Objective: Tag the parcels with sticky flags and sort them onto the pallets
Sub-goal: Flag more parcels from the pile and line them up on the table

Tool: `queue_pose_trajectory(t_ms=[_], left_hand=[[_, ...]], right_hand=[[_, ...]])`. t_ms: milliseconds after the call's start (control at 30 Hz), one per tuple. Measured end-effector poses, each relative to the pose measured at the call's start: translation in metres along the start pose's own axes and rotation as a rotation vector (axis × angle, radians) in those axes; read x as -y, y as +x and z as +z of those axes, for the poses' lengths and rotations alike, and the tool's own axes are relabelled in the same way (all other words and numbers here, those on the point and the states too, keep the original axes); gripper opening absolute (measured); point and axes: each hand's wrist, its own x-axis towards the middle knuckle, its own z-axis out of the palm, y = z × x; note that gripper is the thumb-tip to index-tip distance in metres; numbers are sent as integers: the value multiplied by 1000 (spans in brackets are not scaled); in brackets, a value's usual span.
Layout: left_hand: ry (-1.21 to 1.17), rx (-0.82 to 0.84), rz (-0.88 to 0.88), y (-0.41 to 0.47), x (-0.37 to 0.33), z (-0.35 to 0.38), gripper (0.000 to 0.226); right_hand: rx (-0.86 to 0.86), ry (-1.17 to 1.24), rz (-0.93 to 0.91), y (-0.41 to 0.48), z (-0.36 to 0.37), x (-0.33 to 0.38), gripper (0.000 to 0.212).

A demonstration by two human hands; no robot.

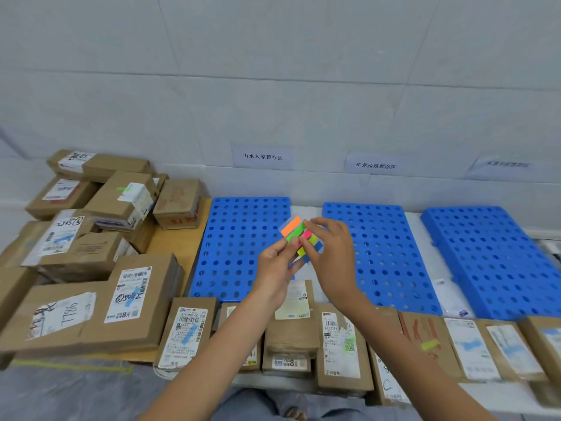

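Above the gap between the left pallet (239, 238) and the middle pallet (379, 253), the flag pad (296, 233) is held up in the air by both hands, clear of everything below. The left hand (274, 268) has it from the near-left, its grip closed on that end of the backing. The coloured strips lie side by side, orange farthest and blue nearest. Each strip's long axis runs from the left hand's hold toward the far right, so the loose ends point at the right hand (332, 253).

That hand comes in from the right with a narrow grip, its fingertips curled onto the pad's right edge about the pink strip (306, 235). Whether a single flag is already caught between them I cannot tell. My reading is that the step in hand is picking one flag. The peel should then run along the strip's length, away from the left hand, which only has to steady the pad.

Parcels (343, 344) wait in a row on the near side, directly under the forearms, with a larger pile at the far left. The right pallet (491, 262) lies well apart, and all three pallets carry no parcels yet
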Motion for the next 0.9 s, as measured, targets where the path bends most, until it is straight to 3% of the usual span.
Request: queue_pose_trajectory(t_ms=[167,300,400,500,633,700,800,900], left_hand=[[-31,13,8,-4,-2,-3,19],[-99,7,-77,-5,-6,-6,37],[-77,34,-197,-5,-12,-11,50],[94,25,-214,-1,-19,-21,34],[431,7,-173,1,-28,-39,20],[510,43,-124,0,-31,-45,16],[441,10,-33,-1,-32,-50,10],[358,4,-41,-3,-29,-50,10]], right_hand=[[14,28,20,-3,0,6,30],[73,48,69,-1,-3,7,33],[227,178,87,0,0,6,35],[360,311,52,4,-1,4,35],[549,279,-83,21,-16,2,34],[566,255,-118,27,-16,3,37],[351,375,141,25,-9,5,42],[351,609,393,18,-2,6,32]])
